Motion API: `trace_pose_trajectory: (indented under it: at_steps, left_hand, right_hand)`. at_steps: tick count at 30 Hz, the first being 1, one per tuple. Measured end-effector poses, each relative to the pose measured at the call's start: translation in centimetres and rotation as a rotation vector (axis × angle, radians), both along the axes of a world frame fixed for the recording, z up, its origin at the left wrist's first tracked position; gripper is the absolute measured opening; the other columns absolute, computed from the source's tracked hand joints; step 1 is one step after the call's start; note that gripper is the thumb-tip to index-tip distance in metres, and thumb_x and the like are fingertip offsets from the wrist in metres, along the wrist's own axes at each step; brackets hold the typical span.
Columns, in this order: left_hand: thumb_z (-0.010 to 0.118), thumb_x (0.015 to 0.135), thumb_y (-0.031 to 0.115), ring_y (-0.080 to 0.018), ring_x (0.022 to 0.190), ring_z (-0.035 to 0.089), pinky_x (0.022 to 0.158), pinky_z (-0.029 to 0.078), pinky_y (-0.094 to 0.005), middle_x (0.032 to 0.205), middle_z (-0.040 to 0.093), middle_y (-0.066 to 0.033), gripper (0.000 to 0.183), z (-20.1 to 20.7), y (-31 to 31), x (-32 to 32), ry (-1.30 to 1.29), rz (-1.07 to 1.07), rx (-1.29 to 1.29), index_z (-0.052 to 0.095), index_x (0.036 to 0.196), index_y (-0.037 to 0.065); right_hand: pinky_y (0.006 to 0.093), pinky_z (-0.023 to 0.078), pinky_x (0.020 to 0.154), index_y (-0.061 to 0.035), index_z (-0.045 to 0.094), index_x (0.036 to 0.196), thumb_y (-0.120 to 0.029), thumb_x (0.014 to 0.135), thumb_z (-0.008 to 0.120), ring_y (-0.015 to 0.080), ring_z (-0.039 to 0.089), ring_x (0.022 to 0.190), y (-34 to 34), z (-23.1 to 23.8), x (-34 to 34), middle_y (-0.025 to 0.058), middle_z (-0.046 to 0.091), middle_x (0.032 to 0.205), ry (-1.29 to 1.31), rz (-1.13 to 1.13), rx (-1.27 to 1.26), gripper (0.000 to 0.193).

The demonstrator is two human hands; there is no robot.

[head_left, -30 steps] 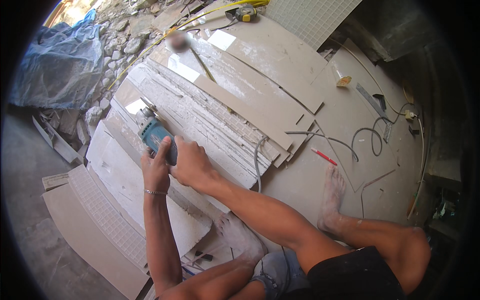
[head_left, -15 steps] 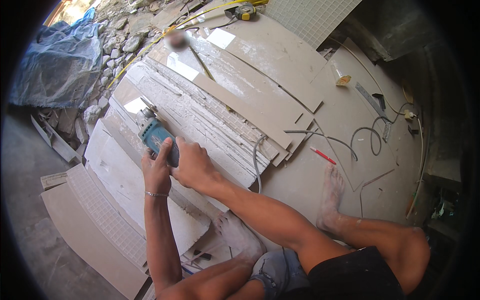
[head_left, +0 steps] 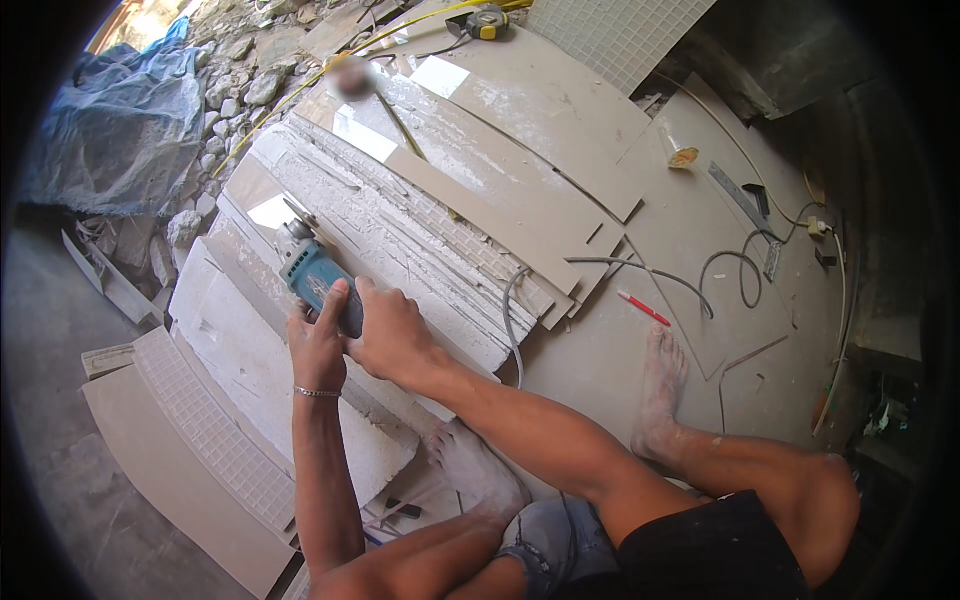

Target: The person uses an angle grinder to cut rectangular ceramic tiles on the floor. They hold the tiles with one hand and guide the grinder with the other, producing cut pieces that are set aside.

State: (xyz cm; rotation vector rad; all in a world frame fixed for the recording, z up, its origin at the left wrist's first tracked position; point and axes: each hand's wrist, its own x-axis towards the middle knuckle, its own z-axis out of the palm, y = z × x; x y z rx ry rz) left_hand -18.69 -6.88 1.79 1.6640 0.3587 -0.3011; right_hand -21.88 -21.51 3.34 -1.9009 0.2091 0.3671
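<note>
Both my hands grip a teal angle grinder (head_left: 308, 272) over a dusty pale tile (head_left: 400, 235). My left hand (head_left: 317, 345) wraps the rear of its body from the left. My right hand (head_left: 392, 335) clasps it from the right. The grinder's disc (head_left: 297, 213) sits at the tile's upper left edge. A grey power cable (head_left: 512, 320) runs from behind my hands toward the floor on the right.
Beige tile strips (head_left: 520, 190) lie stacked beyond the grinder. A red pencil (head_left: 643, 308), a yellow tape measure (head_left: 488, 20) and a mallet (head_left: 352, 78) lie about. Rubble and a blue tarp (head_left: 110, 130) are at upper left. My bare feet (head_left: 660, 380) rest on the floor.
The grinder and both hands have shifted slightly down and left along the tile edge. Nothing else has moved.
</note>
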Motion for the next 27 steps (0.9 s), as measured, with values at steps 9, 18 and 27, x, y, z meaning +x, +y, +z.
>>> trace_pose_trajectory:
  at_steps: [9, 18, 27]
  left_hand:
    - [0.081, 0.105, 0.034, -0.013, 0.09, 0.073, 0.078, 0.059, -0.0276, 0.108, 0.076, -0.0083, 0.045, 0.17, -0.02, 0.08, -0.007, -0.012, 0.026, 0.069, 0.125, -0.005]
    - [0.082, 0.104, 0.032, -0.0145, 0.091, 0.074, 0.079, 0.059, -0.0286, 0.109, 0.076, -0.0106, 0.047, 0.27, -0.3, -0.28, 0.009, 0.009, -0.008, 0.068, 0.125, -0.008]
    - [0.081, 0.105, 0.03, -0.0154, 0.092, 0.074, 0.08, 0.06, -0.0291, 0.109, 0.076, -0.0111, 0.045, 0.23, -0.39, -0.73, 0.005, 0.003, -0.018, 0.068, 0.126, -0.007]
  right_hand:
    - [0.055, 0.061, 0.1, 0.0082, 0.057, 0.129, -0.016, 0.082, 0.093, 0.0534, 0.075, 0.111, 0.04, -0.04, 0.13, 0.0352, 0.076, 0.111, -0.025, 0.011, -0.021, 0.063]
    - [0.0551, 0.062, 0.099, 0.0076, 0.057, 0.128, -0.016, 0.083, 0.092, 0.0537, 0.075, 0.11, -0.15, -0.11, -0.31, 0.0354, 0.076, 0.111, -0.01, -0.004, 0.005, 0.062]
    - [0.0557, 0.062, 0.097, 0.0069, 0.056, 0.127, -0.019, 0.084, 0.092, 0.0544, 0.075, 0.108, 0.02, -0.45, -0.63, 0.0355, 0.076, 0.109, -0.006, -0.014, -0.009, 0.061]
